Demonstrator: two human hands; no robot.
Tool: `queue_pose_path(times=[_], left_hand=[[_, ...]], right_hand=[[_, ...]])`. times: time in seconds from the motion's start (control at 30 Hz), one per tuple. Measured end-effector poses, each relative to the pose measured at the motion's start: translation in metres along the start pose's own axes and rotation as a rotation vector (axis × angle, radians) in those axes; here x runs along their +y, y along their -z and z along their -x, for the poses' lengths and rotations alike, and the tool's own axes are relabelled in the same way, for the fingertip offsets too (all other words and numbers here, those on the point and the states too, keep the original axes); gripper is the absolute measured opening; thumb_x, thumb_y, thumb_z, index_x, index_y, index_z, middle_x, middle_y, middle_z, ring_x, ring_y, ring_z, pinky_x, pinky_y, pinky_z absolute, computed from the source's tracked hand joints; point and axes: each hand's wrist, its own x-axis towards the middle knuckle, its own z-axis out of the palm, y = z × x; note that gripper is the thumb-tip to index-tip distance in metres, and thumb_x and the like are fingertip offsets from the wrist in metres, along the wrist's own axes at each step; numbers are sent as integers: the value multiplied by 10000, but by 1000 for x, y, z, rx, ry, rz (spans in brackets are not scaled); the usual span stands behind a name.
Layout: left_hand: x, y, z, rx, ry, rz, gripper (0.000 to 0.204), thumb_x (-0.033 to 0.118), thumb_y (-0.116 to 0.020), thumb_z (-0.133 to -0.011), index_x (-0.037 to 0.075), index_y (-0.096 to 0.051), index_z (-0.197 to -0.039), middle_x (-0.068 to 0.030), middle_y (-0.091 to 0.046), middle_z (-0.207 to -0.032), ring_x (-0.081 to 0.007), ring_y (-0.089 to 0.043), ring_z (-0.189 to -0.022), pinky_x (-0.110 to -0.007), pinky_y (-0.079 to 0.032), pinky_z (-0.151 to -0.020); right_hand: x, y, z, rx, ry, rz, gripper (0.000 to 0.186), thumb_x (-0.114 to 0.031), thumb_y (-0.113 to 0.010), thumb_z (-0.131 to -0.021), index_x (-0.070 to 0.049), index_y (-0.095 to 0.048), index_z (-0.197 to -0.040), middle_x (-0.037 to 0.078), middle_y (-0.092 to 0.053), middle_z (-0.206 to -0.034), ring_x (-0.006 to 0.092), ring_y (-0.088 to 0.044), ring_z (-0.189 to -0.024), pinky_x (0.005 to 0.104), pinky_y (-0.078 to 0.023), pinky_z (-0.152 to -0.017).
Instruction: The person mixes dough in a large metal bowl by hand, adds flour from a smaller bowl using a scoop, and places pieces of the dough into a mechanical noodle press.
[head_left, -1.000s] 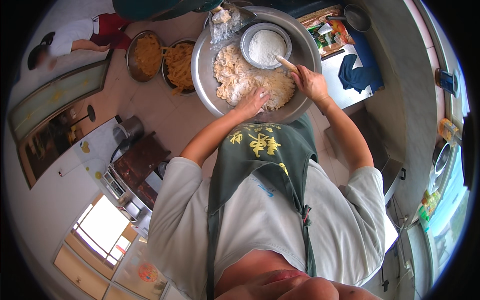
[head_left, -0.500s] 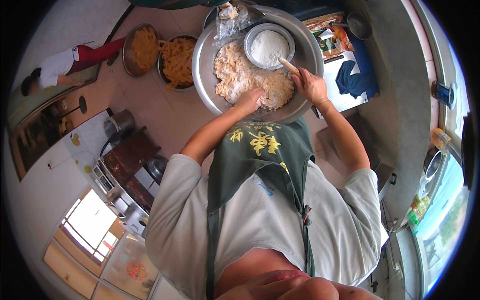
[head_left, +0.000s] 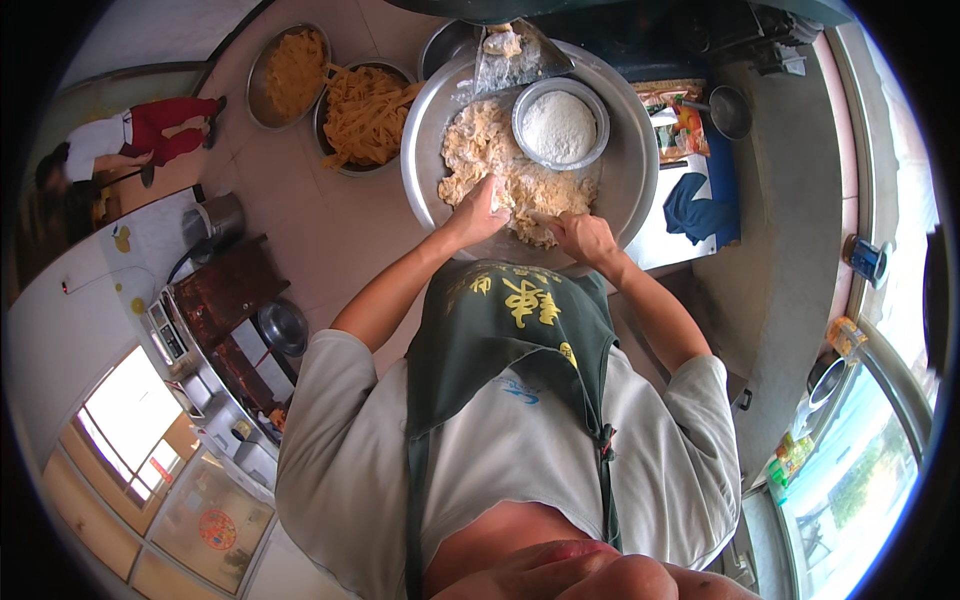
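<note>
A large steel basin (head_left: 425,160) holds crumbly, floury dough (head_left: 470,140) and a small metal bowl (head_left: 518,125) of white flour (head_left: 558,127). My left hand (head_left: 470,220) is in the dough at the lower left, fingers together against it. My right hand (head_left: 590,240) grips a pale wooden-handled tool (head_left: 545,220) whose far part is down in the dough, below the flour bowl. A metal scoop (head_left: 530,62) with floury clumps rests at the basin's far edge.
Two bowls (head_left: 258,75) of orange strips sit at upper left. Another person (head_left: 150,135) is at far left. At right are a blue cloth (head_left: 685,210) on a white surface, a pan (head_left: 728,110) and a counter (head_left: 780,240). A steel pot (head_left: 218,215) stands at left.
My right hand has moved down and left with the wooden tool, away from the flour bowl into the dough. My left hand has shifted slightly left. The person at left appears farther up.
</note>
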Motion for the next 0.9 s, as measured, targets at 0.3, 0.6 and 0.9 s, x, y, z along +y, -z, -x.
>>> queue_pose_path(times=[0.3, 0.6, 0.9], left_hand=[[65, 72, -150, 382, -312, -462, 439, 6, -601, -759, -37, -453, -1170, -258, -489, -1117, -421, -547, -997, -446, -483, -900], [45, 83, -168, 378, -269, -289, 572, -29, -601, -759, 19, -448, -1308, -254, -535, -1209, -415, -535, -1122, -430, -458, -948], [40, 71, -71, 133, -172, -252, 326, 11, -585, -843, 33, -555, -1167, -175, -590, -1107, -346, -624, -968, -401, -523, -827]], right_hand=[[-26, 131, -29, 319, 115, -61, 223, -233, -629, -910, -11, -613, -897, 230, -654, -753, 419, -641, -708, 472, -513, -623], [-58, 177, -129, 413, 27, 123, 394, -377, -549, -939, -26, -671, -808, 239, -668, -761, 407, -666, -727, 469, -542, -659], [-55, 171, -173, 418, -9, 176, 508, -427, -471, -960, -22, -692, -749, 234, -683, -764, 410, -684, -757, 480, -556, -687]])
